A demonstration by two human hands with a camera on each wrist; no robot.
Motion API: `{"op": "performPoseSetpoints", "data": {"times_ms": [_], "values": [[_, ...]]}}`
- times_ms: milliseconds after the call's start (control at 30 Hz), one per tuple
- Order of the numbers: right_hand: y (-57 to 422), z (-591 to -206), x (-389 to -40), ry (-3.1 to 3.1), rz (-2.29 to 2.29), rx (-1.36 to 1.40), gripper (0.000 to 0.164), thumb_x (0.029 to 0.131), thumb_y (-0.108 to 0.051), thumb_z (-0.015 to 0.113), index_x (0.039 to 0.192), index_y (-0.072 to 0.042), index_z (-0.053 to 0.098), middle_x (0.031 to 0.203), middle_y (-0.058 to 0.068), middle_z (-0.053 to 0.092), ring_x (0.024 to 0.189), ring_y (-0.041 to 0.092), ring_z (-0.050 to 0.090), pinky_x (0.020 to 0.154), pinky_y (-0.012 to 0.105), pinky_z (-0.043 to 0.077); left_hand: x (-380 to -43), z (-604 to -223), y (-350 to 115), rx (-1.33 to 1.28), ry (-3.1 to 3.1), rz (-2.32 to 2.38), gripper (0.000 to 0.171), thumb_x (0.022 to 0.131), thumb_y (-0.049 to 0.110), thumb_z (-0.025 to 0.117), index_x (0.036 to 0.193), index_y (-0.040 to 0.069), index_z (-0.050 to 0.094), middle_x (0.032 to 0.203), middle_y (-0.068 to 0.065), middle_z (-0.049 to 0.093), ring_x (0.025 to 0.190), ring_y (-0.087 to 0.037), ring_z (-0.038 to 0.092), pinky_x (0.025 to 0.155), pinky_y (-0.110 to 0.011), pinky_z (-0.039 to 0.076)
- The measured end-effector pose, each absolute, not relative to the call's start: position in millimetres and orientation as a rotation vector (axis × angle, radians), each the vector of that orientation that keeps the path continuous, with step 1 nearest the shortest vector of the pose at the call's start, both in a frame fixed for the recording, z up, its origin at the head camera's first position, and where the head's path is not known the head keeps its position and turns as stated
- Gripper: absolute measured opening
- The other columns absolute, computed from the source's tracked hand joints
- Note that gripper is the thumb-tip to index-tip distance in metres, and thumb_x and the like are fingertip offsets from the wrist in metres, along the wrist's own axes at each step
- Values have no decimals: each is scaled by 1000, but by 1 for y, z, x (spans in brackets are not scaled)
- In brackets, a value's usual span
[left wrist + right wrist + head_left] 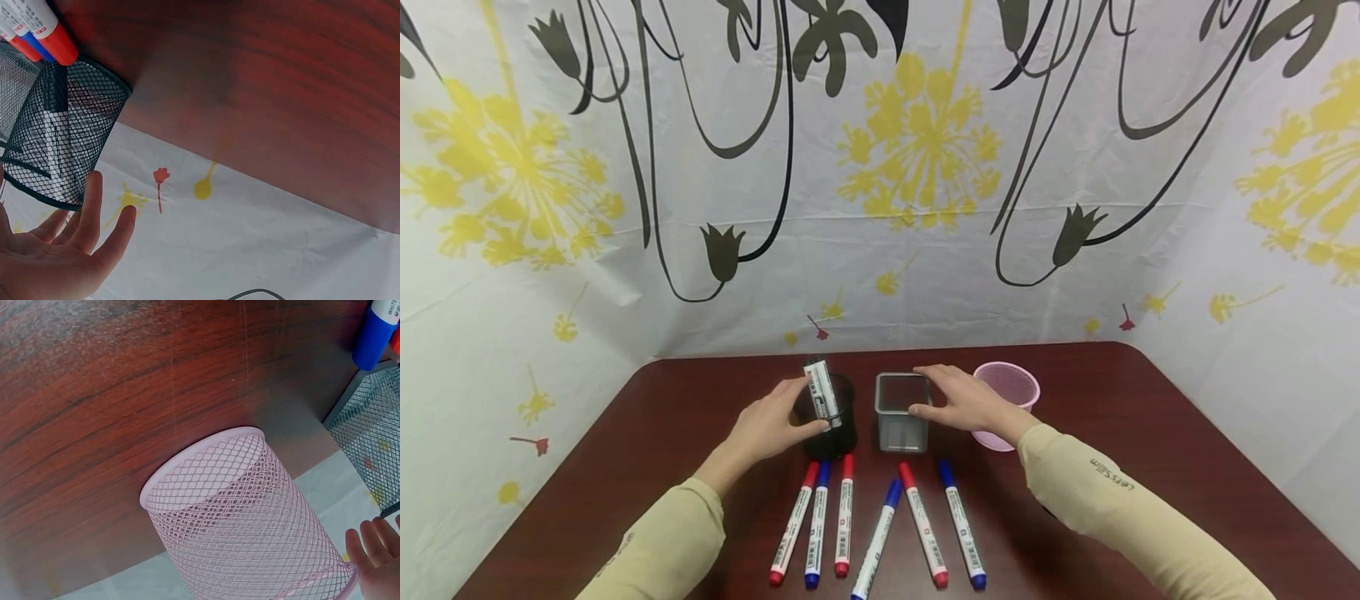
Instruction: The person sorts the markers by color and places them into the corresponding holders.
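My left hand [771,419] is at the rim of a round black mesh pen holder [833,442], thumb in front, fingers on the left. A black-and-white marker [822,390] leans inside that holder; in the left wrist view it shows through the mesh [94,134], and the fingers [92,206] look extended beside the rim. Over the right rim of a square grey mesh holder [902,435] reaches my right hand [962,402], thumb apart from its fingers. In the right wrist view its fingers [375,544] appear loosely extended near that rim. Whether either hand grips is hard to see.
A pink mesh holder [1009,383] stands right of the grey one, partly behind my right wrist. Several red and blue markers, such as a red marker [844,517] and a blue marker [962,529], lie on the dark wooden table [700,400]. A patterned cloth [820,183] hangs behind.
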State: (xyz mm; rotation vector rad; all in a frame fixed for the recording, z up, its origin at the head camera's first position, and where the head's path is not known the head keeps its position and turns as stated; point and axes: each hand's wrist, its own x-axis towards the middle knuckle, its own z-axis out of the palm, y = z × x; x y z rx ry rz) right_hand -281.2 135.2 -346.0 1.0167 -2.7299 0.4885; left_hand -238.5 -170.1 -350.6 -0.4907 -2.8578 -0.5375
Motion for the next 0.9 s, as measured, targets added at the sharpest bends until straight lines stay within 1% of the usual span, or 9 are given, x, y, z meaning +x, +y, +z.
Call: {"op": "performPoseSetpoints", "data": {"times_ms": [233,400,533,667,767,900], "values": [[134,-346,-281,-2712,483,1025,68,77,-50,59,126,-5,47,118,12,51,110,26,45,88,42,37,-235,-355,-172,-498,-2835,-556,82,72,58,60,135,12,35,134,-11,35,102,-28,51,78,-51,41],[133,-343,-281,-2702,472,1031,67,76,-49,60,125,-5,48,116,12,52,107,26,47,87,41,38,-229,-353,-172,-557,-2734,-488,82,72,59,59,133,9,38,137,-13,30,112,-32,43,82,-53,37],[132,-340,-280,-2717,463,1028,67,76,-49,61,125,-4,47,116,12,52,107,27,47,87,41,38,-220,-350,-172,-661,-2620,-410,75,73,55,61,130,8,44,135,-12,35,114,-31,40,87,-53,33],[131,-337,-280,-2737,451,1030,69,76,-49,61,126,-5,46,118,13,51,108,27,47,87,42,37,-209,-349,-172,-845,-2509,-305,64,75,47,63,125,9,49,129,-12,43,113,-28,41,90,-53,29],[131,-337,-281,-2745,449,1029,70,76,-50,61,126,-5,45,119,13,51,109,28,46,88,42,37,-200,-351,-170,-1029,-2412,-233,57,74,37,67,121,9,52,124,-11,47,112,-26,43,90,-52,30],[131,-337,-280,-2759,449,1015,71,75,-51,60,127,-5,45,120,12,50,111,28,45,88,43,36,-189,-357,-169,-1253,-2310,-144,52,70,28,72,116,10,56,120,-9,51,109,-24,46,88,-51,33]]}}
